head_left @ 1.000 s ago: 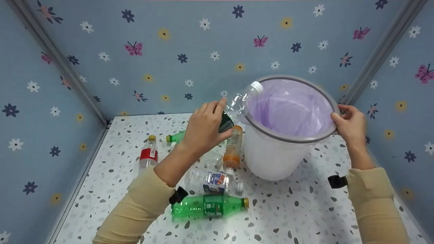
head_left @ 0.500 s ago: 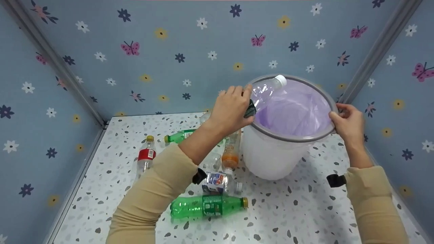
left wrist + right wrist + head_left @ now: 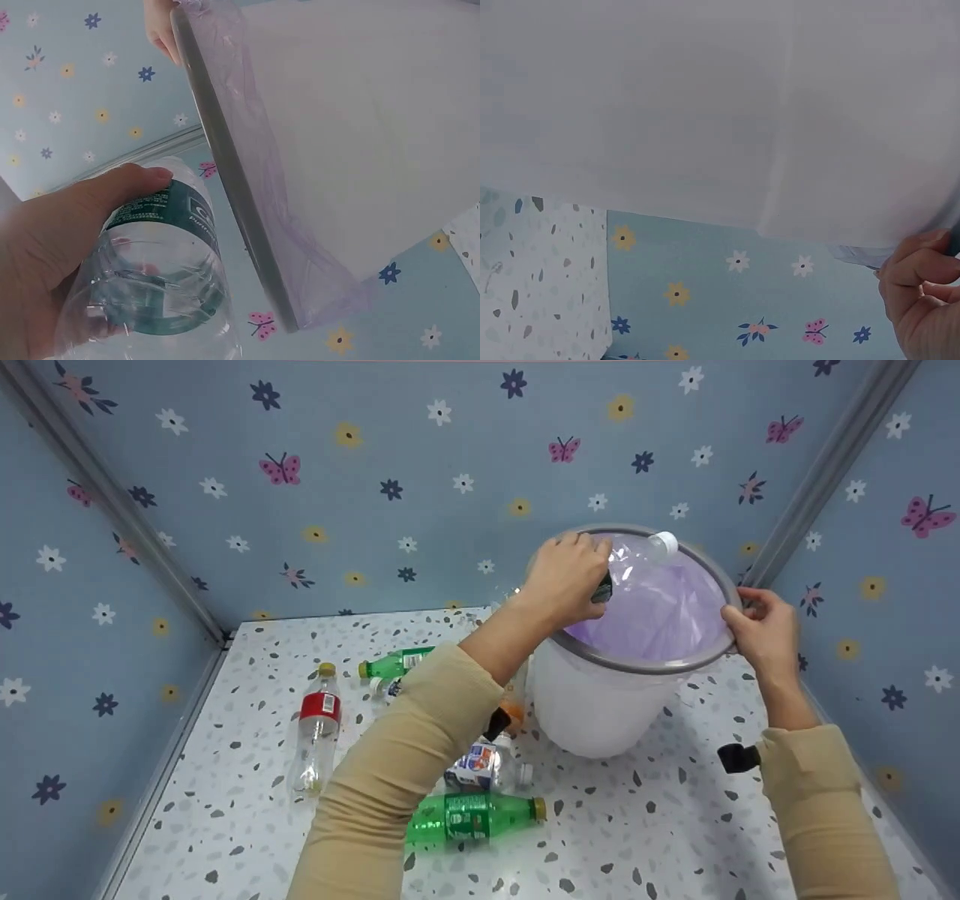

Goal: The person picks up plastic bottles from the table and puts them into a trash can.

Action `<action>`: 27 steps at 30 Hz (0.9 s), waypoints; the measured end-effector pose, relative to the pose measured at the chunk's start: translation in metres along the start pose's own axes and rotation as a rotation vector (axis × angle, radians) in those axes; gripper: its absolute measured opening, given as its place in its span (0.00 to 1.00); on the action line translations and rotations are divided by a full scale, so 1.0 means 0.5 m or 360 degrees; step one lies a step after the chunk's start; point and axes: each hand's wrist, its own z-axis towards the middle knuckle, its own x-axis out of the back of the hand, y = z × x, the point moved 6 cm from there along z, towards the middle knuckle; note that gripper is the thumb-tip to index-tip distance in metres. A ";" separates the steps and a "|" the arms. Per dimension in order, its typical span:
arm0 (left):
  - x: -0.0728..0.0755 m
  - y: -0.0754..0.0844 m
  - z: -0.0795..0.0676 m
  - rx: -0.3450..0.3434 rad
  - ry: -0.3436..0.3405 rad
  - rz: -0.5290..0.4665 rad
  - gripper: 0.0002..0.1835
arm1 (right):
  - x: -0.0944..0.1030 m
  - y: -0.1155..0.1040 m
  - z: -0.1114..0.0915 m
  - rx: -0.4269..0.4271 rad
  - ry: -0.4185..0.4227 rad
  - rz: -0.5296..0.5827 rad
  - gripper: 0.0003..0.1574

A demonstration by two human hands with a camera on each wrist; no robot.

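My left hand (image 3: 566,577) grips a clear plastic bottle (image 3: 631,564) round its dark green label, its white cap (image 3: 663,545) pointing over the mouth of a white trash can (image 3: 596,716). In the left wrist view, the thumb presses the label of the same bottle (image 3: 165,247), beside the can's grey rim (image 3: 225,165). A purple bag (image 3: 660,622) lines the can and folds over its edge. At the right side, my right hand (image 3: 772,637) pinches the rim between thumb and fingers. The can leans a little toward me.
Left of the can lie a green bottle (image 3: 469,817) with a yellow cap, a clear bottle with a blue-and-white label (image 3: 472,765), another green bottle (image 3: 394,664) and a red-labelled bottle (image 3: 319,720). My left sleeve partly hides several bottles. Flowered walls (image 3: 420,450) enclose the speckled table (image 3: 600,840).
My left hand has carried the clear bottle rightward, from outside the can's left edge to over its opening. The right hand keeps its grip on the rim.
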 end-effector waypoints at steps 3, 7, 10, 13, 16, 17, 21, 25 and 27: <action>-0.009 0.009 0.020 -0.0027 -0.0050 0.0030 0.43 | 0.000 -0.002 0.001 0.0015 0.0013 -0.0005 0.27; -0.021 0.029 0.039 -0.0092 -0.0061 0.0043 0.41 | -0.001 0.000 0.000 -0.0004 0.0011 -0.0010 0.28; -0.028 0.047 0.049 -0.0158 -0.0053 0.0048 0.37 | -0.002 0.001 0.000 -0.0007 0.0010 -0.0006 0.28; -0.036 0.063 0.059 -0.0209 -0.0055 0.0073 0.34 | -0.003 0.000 -0.001 -0.0009 -0.0008 0.0007 0.28; -0.044 0.077 0.067 -0.0253 -0.0062 0.0124 0.32 | -0.004 0.000 -0.001 -0.0018 -0.0026 0.0014 0.29; -0.046 0.081 0.069 -0.0270 -0.0061 0.0142 0.32 | -0.004 0.000 -0.001 -0.0020 -0.0029 0.0017 0.28; -0.052 0.099 0.074 -0.0344 -0.0047 0.0188 0.30 | -0.003 0.001 0.000 -0.0018 -0.0019 0.0027 0.28; -0.057 0.114 0.077 -0.0409 -0.0047 0.0205 0.27 | -0.001 0.001 0.000 -0.0012 0.0000 0.0029 0.28; -0.059 0.120 0.077 -0.0442 -0.0056 0.0200 0.26 | 0.000 0.000 0.001 -0.0006 0.0018 0.0012 0.27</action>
